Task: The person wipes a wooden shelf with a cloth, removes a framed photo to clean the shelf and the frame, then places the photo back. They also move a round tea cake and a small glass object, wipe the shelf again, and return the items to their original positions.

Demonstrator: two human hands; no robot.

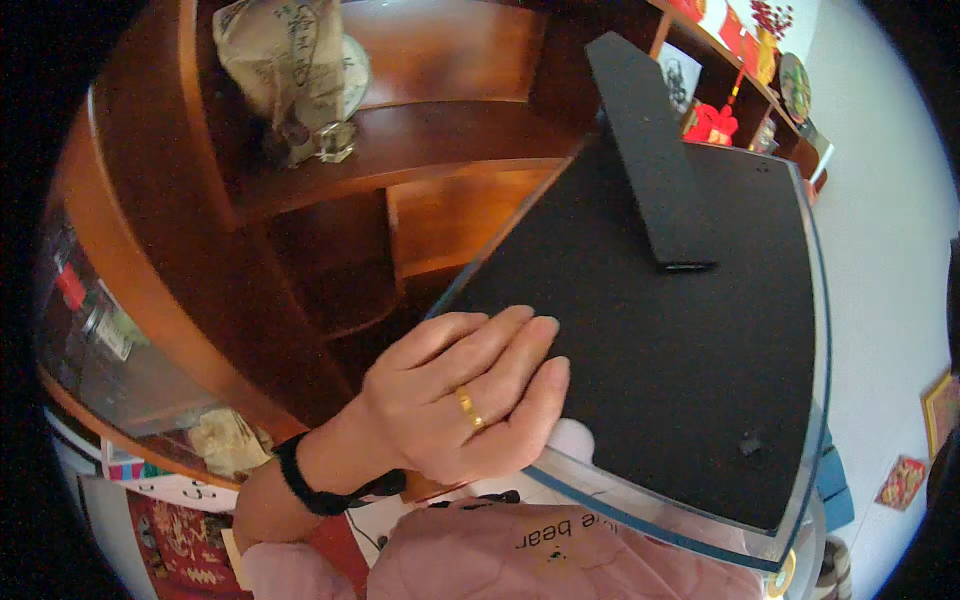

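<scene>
My left hand, with a gold ring and a black wristband, grips the near left corner of a large picture frame. The fingertips lie on its black back, and the thumb is hidden. A clear glass-like border edges the frame. Its black easel leg stands out from the back. Beside the fingers, a small whitish rounded thing shows at the frame's lower edge; I cannot tell what it is. Past the frame's upper right edge, a small patch may be a fingertip of my right hand; the rest is hidden.
A curved wooden cabinet with shelves stands at the left. On it are a brown paper bag and a small glass block. A glass-fronted compartment is lower left. Red decorations sit on a shelf beyond the frame.
</scene>
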